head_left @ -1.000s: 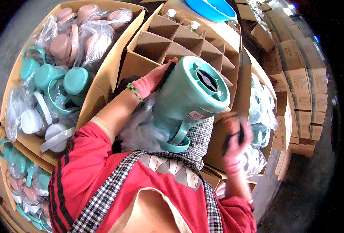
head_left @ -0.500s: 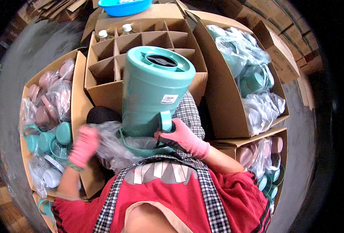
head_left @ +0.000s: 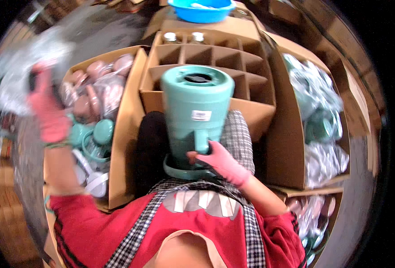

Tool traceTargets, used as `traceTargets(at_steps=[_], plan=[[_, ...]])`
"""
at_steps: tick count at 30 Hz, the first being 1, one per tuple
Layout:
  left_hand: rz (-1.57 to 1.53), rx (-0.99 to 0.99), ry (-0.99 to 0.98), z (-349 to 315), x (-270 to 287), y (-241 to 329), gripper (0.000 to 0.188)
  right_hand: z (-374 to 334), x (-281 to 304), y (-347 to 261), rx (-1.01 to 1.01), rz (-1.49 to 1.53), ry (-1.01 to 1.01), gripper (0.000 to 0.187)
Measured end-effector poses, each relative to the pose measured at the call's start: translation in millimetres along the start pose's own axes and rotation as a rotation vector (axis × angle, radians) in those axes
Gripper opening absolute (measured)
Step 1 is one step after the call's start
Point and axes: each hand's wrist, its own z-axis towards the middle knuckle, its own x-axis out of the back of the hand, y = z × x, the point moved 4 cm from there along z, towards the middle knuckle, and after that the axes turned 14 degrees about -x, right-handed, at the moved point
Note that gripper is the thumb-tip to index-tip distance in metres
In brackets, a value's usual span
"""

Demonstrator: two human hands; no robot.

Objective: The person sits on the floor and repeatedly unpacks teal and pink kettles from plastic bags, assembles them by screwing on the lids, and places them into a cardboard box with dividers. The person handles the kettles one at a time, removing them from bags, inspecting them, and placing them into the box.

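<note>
A teal plastic thermos jug casing [head_left: 195, 102] stands on my lap between my knees, its round end with a dark central hole facing up. It bears a white label and a side handle [head_left: 201, 140]. Near my apron, a curved teal band [head_left: 179, 172] shows at its lower end. My right hand [head_left: 226, 163], in a pink glove, is closed round the side handle. Out to the far left my left hand [head_left: 50, 105], also gloved and smeared by motion, grips a crumpled clear plastic bag [head_left: 32, 67].
Ahead is a divided carton [head_left: 251, 107] with two white-capped bottles [head_left: 197, 37] in it. A blue basin [head_left: 202, 13] sits behind. The left carton [head_left: 126, 134] holds pink, teal and white parts; the right carton [head_left: 286, 134] holds bagged teal pieces. Another carton [head_left: 331, 192] stands lower right.
My left hand has swung up and out to the left, taking the plastic bag away from the casing. The right hand stays on the handle. The whole view has shifted.
</note>
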Motion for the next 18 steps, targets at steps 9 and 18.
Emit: traceTargets(at_steps=[9, 18], plan=[[-0.865, -0.161, -0.435, -105, -47, 130, 0.041, -73, 6, -125, 0.577, 0.335, -0.051, 0.057], [-0.872, 0.428, -0.774, -132, -61, 111, 0.037, -58, 22, -129, 0.45, 0.371, 0.158, 0.034]])
